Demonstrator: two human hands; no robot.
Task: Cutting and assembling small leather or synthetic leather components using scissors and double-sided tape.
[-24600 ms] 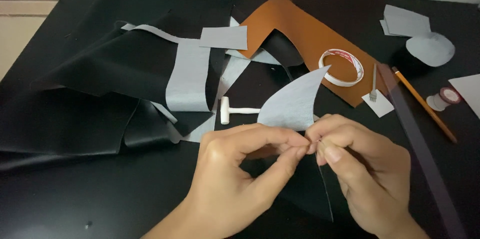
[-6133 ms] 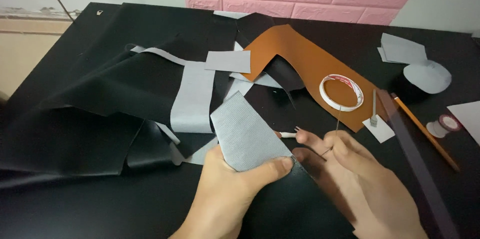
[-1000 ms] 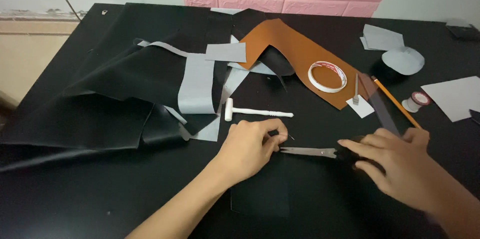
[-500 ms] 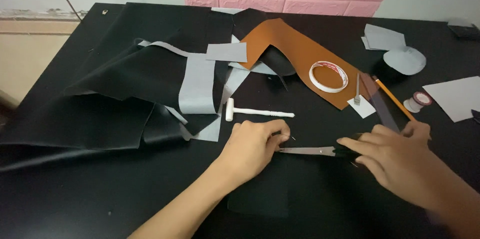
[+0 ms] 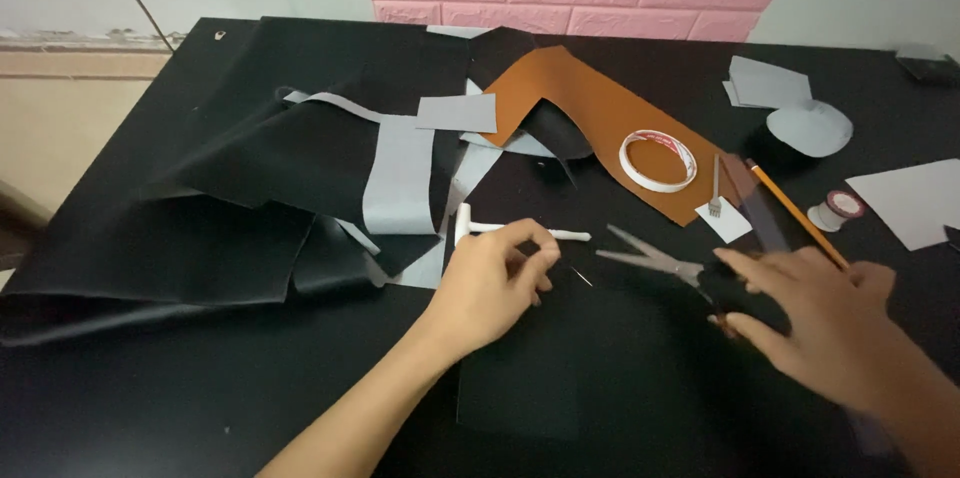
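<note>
Scissors (image 5: 655,260) gripped open by right hand (image 5: 815,323), left hand (image 5: 495,283) pinching black leather piece (image 5: 530,378)

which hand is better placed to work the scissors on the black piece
Right. The right hand lies at the handles of the open scissors; the left hand presses the black piece, pinching something thin.

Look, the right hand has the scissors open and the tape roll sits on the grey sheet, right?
Not quite. The head view shows the tape roll on the brown sheet, not a grey one. The right hand does have the scissors open.
</note>
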